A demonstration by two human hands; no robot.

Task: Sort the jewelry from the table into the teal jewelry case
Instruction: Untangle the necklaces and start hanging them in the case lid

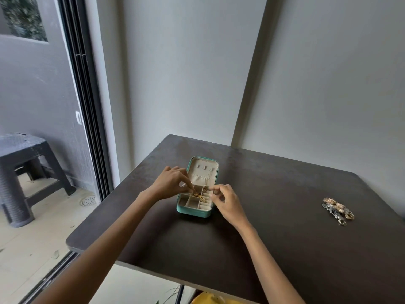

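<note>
Nearest, both hands work over the open teal case [192,210] on the table [274,216]. The left hand [169,184] pinches a gold piece [196,195] into a middle compartment; the right hand [226,201] pinches a thin chain [206,188] at the lid. The chain could snag or tangle with the gold piece, I judge. The front compartments look empty. Farther right, well apart, lies the unsorted jewelry pile [337,210].

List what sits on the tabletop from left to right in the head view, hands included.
Left hand → gold jewelry piece in the teal jewelry case → right hand → pile of jewelry near the table's right edge.
</note>
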